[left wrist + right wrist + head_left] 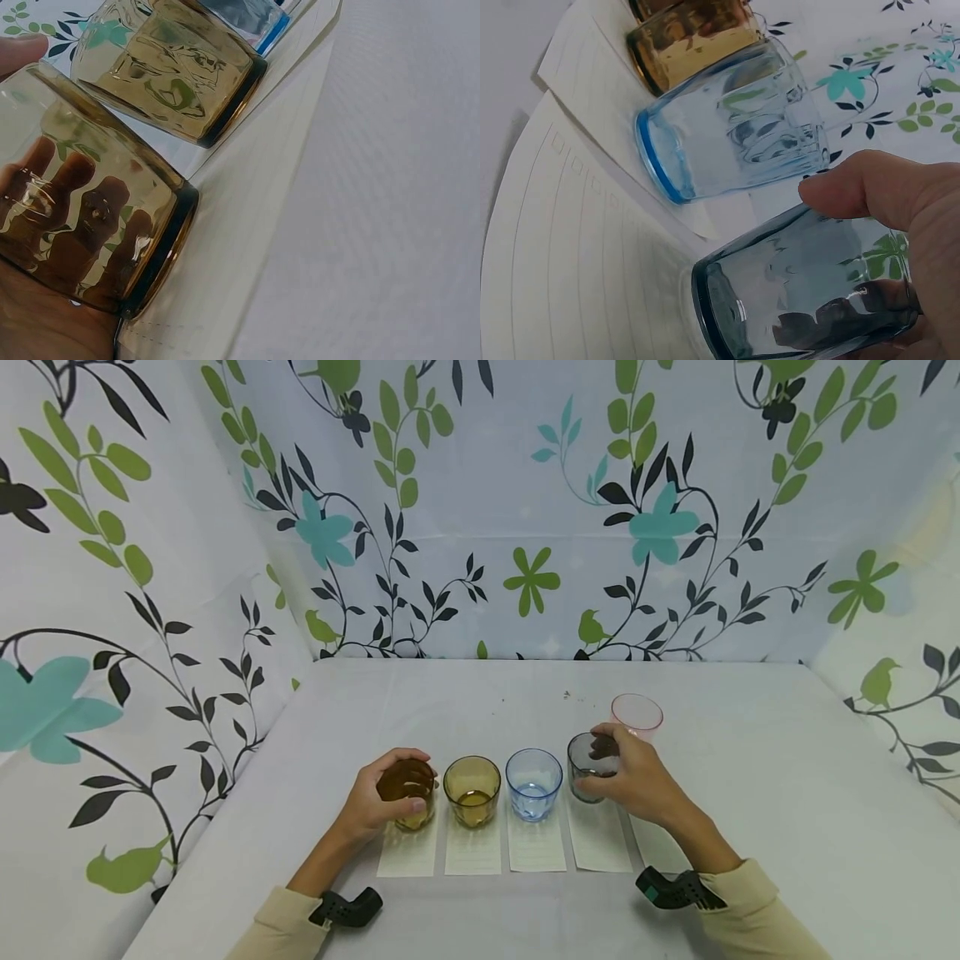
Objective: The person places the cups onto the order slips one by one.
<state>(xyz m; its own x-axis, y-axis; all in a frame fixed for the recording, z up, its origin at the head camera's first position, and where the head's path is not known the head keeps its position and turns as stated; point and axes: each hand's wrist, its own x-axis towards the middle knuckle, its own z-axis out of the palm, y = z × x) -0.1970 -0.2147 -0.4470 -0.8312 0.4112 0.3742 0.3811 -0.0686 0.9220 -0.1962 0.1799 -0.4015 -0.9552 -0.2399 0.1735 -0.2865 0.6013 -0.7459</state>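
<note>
My left hand [375, 795] wraps round a brown-amber tumbler [416, 793] at the left end of a row of glasses. In the left wrist view its fingers show through the glass wall, and the base stands upright on a paper strip. Beside it are a yellow-amber glass [471, 789] and a pale blue glass [534, 785], neither touched. A smoky grey glass [585, 768] is gripped by my right hand [641, 781], thumb on the near side and fingers round the far side. Behind that hand a pink-rimmed clear glass [636, 712] is partly hidden.
Lined paper strips lie side by side before the glasses, among them a left one [407, 856], a middle one [537, 847] and a right one [660, 847]. A white cloth covers the table [450, 918]. Patterned curtains [480, 527] stand behind and at both sides.
</note>
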